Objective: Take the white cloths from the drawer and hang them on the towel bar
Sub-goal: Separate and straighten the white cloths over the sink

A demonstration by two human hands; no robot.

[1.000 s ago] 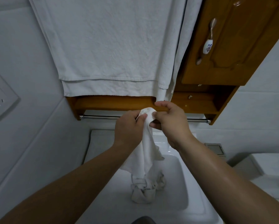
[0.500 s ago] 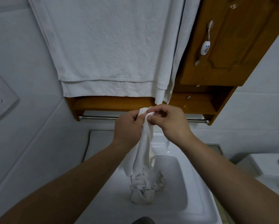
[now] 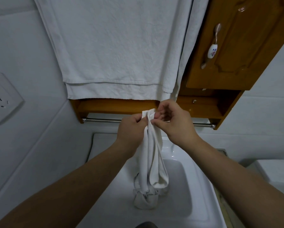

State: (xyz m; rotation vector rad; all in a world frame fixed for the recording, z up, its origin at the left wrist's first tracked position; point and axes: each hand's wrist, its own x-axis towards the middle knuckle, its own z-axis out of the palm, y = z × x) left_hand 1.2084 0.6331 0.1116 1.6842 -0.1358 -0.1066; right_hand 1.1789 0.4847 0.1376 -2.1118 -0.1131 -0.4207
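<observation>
Since a second ago the white cloth [image 3: 152, 155] has been lifted longer out of the sink [image 3: 202, 181], left hand [image 3: 132, 129] and right hand [image 3: 174, 122] both pinching its top just before the towel bar [image 3: 103, 120] at twelve o'clock, so draping looks next.

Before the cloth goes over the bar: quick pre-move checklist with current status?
1. Left hand grips the top of the white cloth: ok.
2. Right hand has hold of the cloth: ok, its fingertips pinch the top edge.
3. Cloth spread flat for hanging: not ok, it hangs bunched, and the lower end is twisted into a wad.
4. Lower end clear of the sink: cannot tell, the wad hangs low over the basin.
5. Free length on the towel bar: ok, bare to the left of the hands.
6. Large white towel overhead out of the way: ok, it ends above the bar.
</observation>
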